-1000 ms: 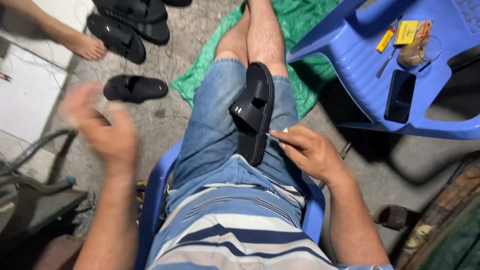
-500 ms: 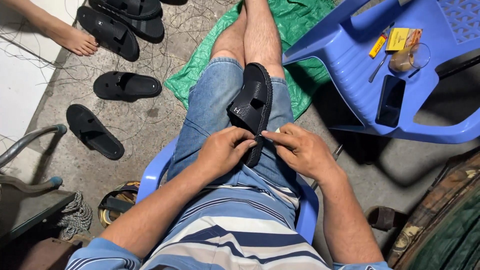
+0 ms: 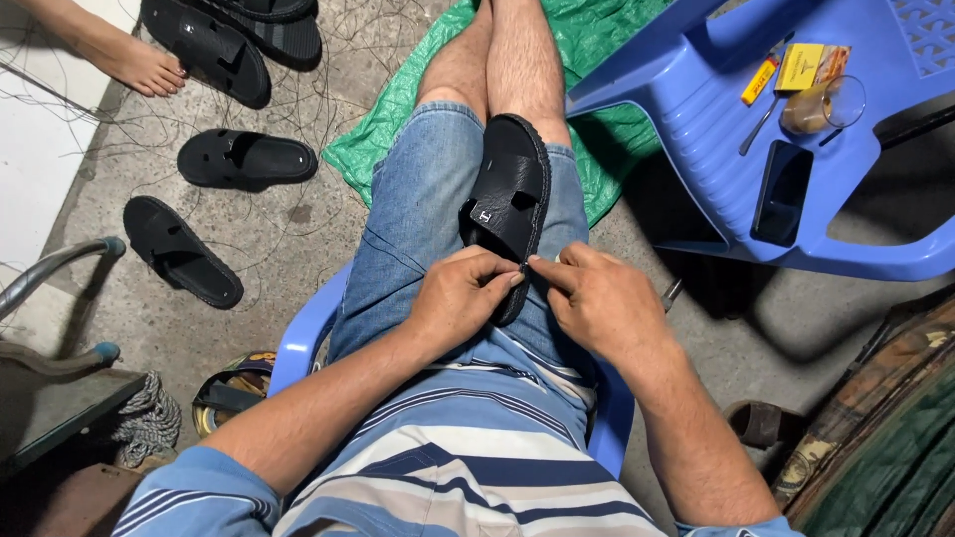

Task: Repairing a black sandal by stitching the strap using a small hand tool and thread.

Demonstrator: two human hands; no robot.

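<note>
A black slide sandal (image 3: pixel 512 194) lies along my right thigh, on my denim shorts, toe pointing away. My left hand (image 3: pixel 460 298) grips its near end, fingers curled over the heel edge. My right hand (image 3: pixel 595 298) pinches the same near edge from the right, thumb and forefinger meeting the left hand's fingertips. What the fingertips pinch is too small to tell. I sit on a blue plastic chair (image 3: pixel 303 338).
Black sandals (image 3: pixel 246 159) (image 3: pixel 181 251) (image 3: pixel 204 45) lie on the concrete floor at left, near another person's bare foot (image 3: pixel 139 65). A green tarp (image 3: pixel 597 109) lies under my legs. A blue plastic chair (image 3: pixel 796 149) at right holds a phone, a glass and small items.
My left hand swung in from the far left and came down on the sandal's near end. Both hands now pinch the heel edge closer together.
</note>
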